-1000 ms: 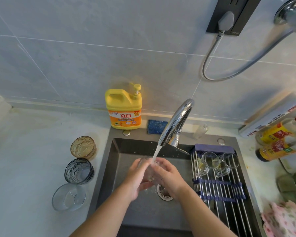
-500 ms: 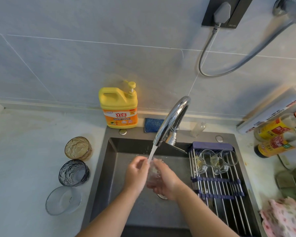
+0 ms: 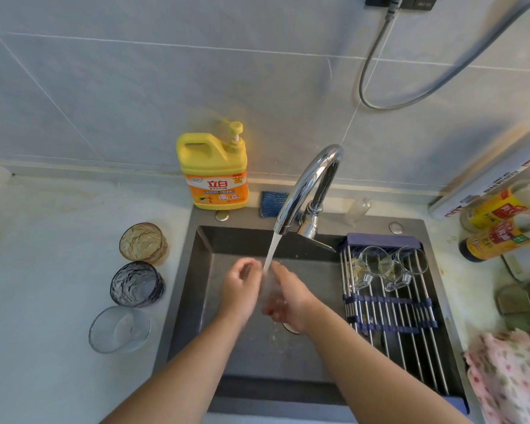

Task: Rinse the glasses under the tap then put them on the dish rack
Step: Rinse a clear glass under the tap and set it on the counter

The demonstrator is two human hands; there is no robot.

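Observation:
Both hands are over the dark sink (image 3: pixel 202 270), under the running stream from the chrome tap (image 3: pixel 306 191). My right hand (image 3: pixel 291 301) grips a small clear glass (image 3: pixel 268 290) from the right and below. My left hand (image 3: pixel 242 289) curls its fingers against the glass's left side near the rim. Water falls onto the glass, and the hands and splash hide most of it. On the counter to the left stand an amber glass (image 3: pixel 143 243), a blue-grey glass (image 3: pixel 136 283) and a clear glass (image 3: pixel 120 328). Two clear glasses (image 3: pixel 380 266) lie at the far end of the dish rack (image 3: pixel 392 307).
The roll-up rack covers the sink's right side. A yellow detergent jug (image 3: pixel 214 172) and a blue sponge (image 3: pixel 273 203) stand behind the sink. Sauce bottles (image 3: pixel 496 237) and a pink floral cloth (image 3: pixel 511 374) are on the right counter. A grey hose hangs on the wall.
The hands with the glass have risen slightly toward the spout, and the left hand has shifted from cupping the glass to curling at its rim. The view has tilted down a little.

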